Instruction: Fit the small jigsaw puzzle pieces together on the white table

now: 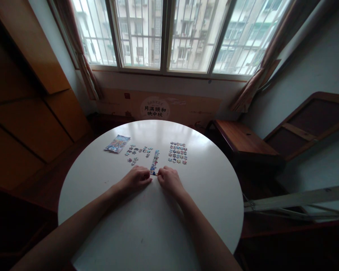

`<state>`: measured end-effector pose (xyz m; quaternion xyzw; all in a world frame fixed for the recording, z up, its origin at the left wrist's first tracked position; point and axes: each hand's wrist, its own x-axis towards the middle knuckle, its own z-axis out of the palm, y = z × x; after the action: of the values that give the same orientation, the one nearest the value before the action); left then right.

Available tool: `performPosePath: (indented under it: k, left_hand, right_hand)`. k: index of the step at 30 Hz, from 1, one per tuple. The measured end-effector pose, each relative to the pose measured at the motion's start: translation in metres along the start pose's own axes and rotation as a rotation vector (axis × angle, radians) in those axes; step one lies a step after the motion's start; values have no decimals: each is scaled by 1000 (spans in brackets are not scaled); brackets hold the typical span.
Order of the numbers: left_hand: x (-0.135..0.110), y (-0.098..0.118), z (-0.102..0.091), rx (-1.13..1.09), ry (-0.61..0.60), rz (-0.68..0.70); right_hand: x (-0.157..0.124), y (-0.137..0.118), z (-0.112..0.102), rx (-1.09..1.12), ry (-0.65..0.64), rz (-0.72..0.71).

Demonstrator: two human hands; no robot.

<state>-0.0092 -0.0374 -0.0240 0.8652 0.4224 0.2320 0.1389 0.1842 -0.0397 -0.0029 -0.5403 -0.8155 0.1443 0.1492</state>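
A narrow, partly joined jigsaw puzzle lies on the white table between my hands, its lower end widening into a short row. My left hand has curled fingers at the left end of that row, thumb low near the tabletop. At the opposite end, the fingers of my right hand are bent and pressed together on the row's edge. My fingers cover the pieces under them. Loose jigsaw pieces are scattered beyond my left hand. Further pieces lie in neat rows beyond my right hand.
The round white table carries everything. A colourful picture sheet rests at its far left. Behind stands a wooden bench on the right, and barred windows are ahead. Orange-brown cabinets line the left side.
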Motion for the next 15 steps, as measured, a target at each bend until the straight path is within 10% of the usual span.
performPosePath:
  k: [15]
  left_hand:
    - [0, -7, -1, 39, 120, -270]
  right_hand:
    - [1, 0, 1, -11, 2, -4]
